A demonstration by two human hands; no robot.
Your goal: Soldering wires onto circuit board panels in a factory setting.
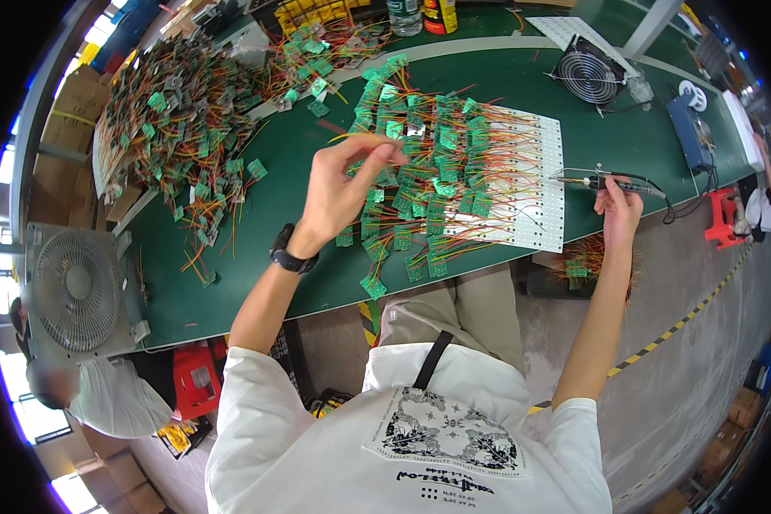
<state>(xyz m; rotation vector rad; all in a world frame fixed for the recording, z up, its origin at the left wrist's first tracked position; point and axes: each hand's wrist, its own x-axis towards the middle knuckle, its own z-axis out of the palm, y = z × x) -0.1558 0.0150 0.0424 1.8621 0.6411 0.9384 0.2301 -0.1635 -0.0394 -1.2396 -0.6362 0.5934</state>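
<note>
My left hand (343, 184) is above the circuit boards with thumb and forefinger pinched together. Thin red and yellow wires (340, 137) stick out past its fingers; the pinched ends are too small to see clearly. Beneath and beside it lie rows of small green circuit boards (444, 141) with red and yellow leads. Those leads run right onto a white perforated board (535, 201). In my right hand (618, 210) is a soldering iron (630, 185), its tip pointing left at the right edge of the perforated board.
A big heap of wired boards (180, 111) covers the table's left end. A small black fan (588, 73), a blue box (690, 133) and a solder spool (692, 96) stand at the right. Another person (116, 398) sits at lower left beside a large fan (79, 287).
</note>
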